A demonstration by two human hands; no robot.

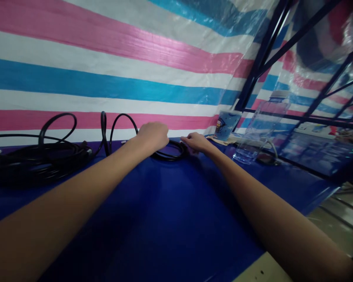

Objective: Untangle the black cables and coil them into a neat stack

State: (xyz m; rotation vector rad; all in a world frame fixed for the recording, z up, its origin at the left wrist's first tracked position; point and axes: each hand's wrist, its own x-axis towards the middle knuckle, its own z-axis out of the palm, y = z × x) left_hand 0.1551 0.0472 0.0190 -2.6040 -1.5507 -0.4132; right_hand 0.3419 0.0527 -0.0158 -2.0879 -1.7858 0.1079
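A coil of black cable (172, 156) lies on the blue tabletop (164, 211) between my two hands. My left hand (153, 134) is closed at the coil's left side, its fingers bent down and mostly hidden behind the back of the hand. On the coil's right edge rests my right hand (195, 141), thumb and fingers drawn together against the cable. From the left hand's side, loops of black cable (104, 129) rise and run leftward to a larger heap of coiled black cable (35, 162).
A large clear plastic bottle (260, 129) stands right of my right hand. Behind it are a blue patterned cup (227, 124) and a flat beige item (220, 140). Striped plastic sheeting (120, 86) hangs along the back, and dark metal frame bars (260, 58) rise at the right.
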